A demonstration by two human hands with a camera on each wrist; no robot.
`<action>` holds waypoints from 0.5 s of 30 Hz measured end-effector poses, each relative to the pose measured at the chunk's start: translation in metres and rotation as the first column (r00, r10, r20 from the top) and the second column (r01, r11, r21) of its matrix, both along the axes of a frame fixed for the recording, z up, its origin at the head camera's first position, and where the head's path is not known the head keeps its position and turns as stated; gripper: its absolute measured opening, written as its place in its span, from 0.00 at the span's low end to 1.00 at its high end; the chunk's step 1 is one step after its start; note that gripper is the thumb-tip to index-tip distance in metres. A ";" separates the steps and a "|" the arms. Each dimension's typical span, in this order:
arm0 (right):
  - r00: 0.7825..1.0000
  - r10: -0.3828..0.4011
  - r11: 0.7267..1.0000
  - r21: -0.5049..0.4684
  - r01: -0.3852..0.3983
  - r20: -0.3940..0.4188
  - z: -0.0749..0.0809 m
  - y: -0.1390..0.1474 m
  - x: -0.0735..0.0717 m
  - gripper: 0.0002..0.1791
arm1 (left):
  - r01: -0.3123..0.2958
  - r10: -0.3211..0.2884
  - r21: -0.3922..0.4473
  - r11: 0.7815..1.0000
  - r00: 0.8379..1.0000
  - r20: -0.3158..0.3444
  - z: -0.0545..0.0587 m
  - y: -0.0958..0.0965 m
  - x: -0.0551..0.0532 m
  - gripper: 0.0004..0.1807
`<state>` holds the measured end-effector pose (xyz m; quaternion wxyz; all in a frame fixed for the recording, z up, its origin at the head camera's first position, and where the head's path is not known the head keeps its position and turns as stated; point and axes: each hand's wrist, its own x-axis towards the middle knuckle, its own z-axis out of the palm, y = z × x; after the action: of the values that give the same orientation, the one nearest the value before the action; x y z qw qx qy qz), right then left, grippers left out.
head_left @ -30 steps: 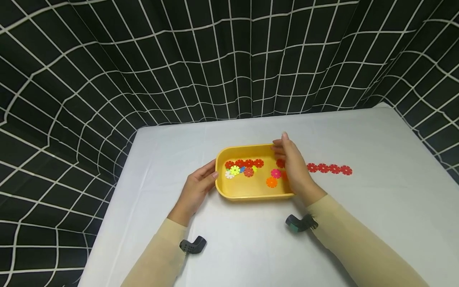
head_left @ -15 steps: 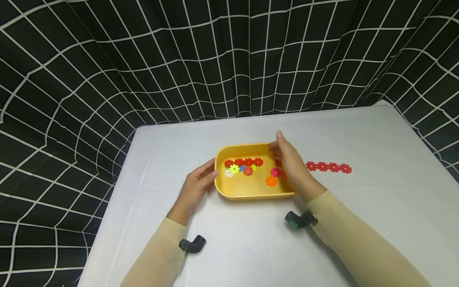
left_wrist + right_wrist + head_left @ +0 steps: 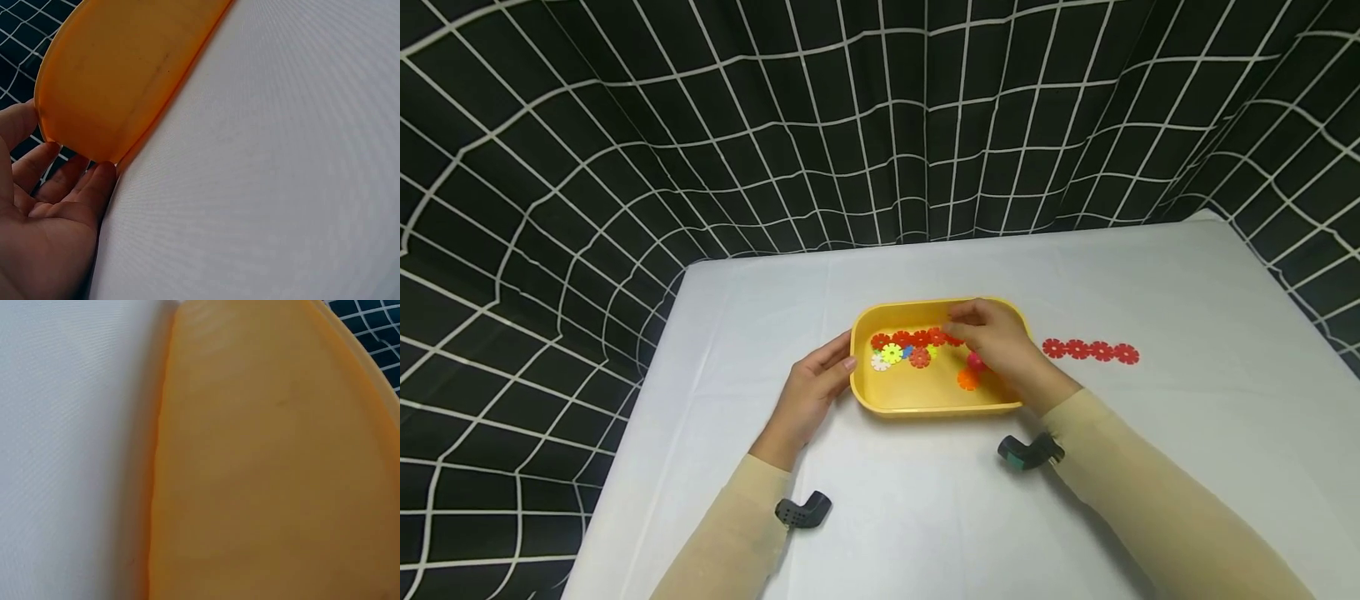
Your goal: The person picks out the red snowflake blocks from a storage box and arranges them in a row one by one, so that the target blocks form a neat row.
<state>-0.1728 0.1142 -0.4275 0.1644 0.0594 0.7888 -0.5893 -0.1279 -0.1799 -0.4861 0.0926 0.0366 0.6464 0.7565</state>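
Left hand point(image 3: 814, 385): thumb over the rim, remaining fingers against the outer end wall, together clamped on the tray; palm turned inward, forearm rising obliquely from the lower edge of the head view.
Right hand point(image 3: 1006, 340): held over the right part of the tray, back of the hand uppermost, fingers bent toward the thumb at the right end of the red row; whether they pinch a disc cannot be told.
Yellow tray point(image 3: 940, 410): resting on the white worktop point(image 3: 895, 492), long side across the head view, between the two hands.
Red row point(image 3: 902, 339): notched discs along the far side of the tray's interior.
Loose discs, left: yellow disc point(image 3: 891, 353), overlapping a white disc point(image 3: 879, 363); orange-red disc point(image 3: 920, 357) to their right.
Loose discs, right: pink disc point(image 3: 975, 361) and orange disc point(image 3: 967, 380), partly beneath the right hand.
Red chain point(image 3: 1101, 351): four joined discs on the worktop, right of the tray.
Wrists: a black device point(image 3: 805, 510) on each beige sleeve.
Backdrop point(image 3: 820, 92): black cloth, white grid.
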 end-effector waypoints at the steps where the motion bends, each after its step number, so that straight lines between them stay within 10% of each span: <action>1: 1.000 0.006 1.000 0.008 -0.006 -0.012 -0.002 0.000 0.000 0.22 | 0.001 -0.001 0.001 1.000 1.000 0.001 0.000 0.000 0.000 0.27; 10: 0.992 0.109 0.984 0.145 -0.100 -0.057 -0.013 -0.003 -0.001 0.27 | -0.004 0.004 0.009 1.000 1.000 0.012 -0.001 -0.001 -0.001 0.27; 15: 0.976 0.187 0.933 0.331 -0.141 -0.111 -0.014 -0.010 -0.002 0.25 | 0.003 -0.003 0.005 1.000 1.000 0.005 -0.001 0.000 0.000 0.27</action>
<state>-0.1747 0.1045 -0.4411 0.1451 -0.0224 0.8860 -0.4398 -0.1283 -0.1804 -0.4868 0.0952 0.0360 0.6443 0.7580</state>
